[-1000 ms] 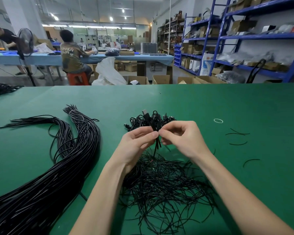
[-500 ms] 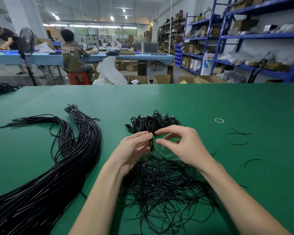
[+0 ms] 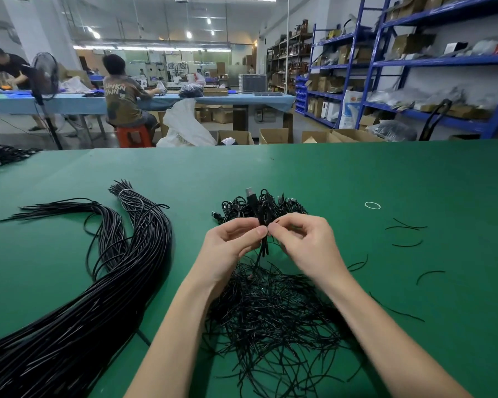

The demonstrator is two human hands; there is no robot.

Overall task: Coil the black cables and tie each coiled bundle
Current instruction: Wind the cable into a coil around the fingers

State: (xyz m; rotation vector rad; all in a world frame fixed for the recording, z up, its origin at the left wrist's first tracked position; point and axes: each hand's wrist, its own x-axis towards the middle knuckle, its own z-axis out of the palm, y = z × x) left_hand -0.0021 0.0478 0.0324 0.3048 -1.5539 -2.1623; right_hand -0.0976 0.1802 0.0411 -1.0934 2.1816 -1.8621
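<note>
Pinching the coiled cable (image 3: pixel 261 222) between left hand (image 3: pixel 231 246) and right hand (image 3: pixel 304 243), we judged tight, even twists of the tie best; slack would loosen it.

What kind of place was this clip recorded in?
Likely a factory or warehouse packing floor: blue storage racks stacked with cartons, workers at a long bench, and bulk black cables on the green worktable.

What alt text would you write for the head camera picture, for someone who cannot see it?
Two bare hands, left hand and right hand, pinch a small coiled black cable above a green table. Loose black ties lie beneath; long uncoiled cables lie left.
</note>
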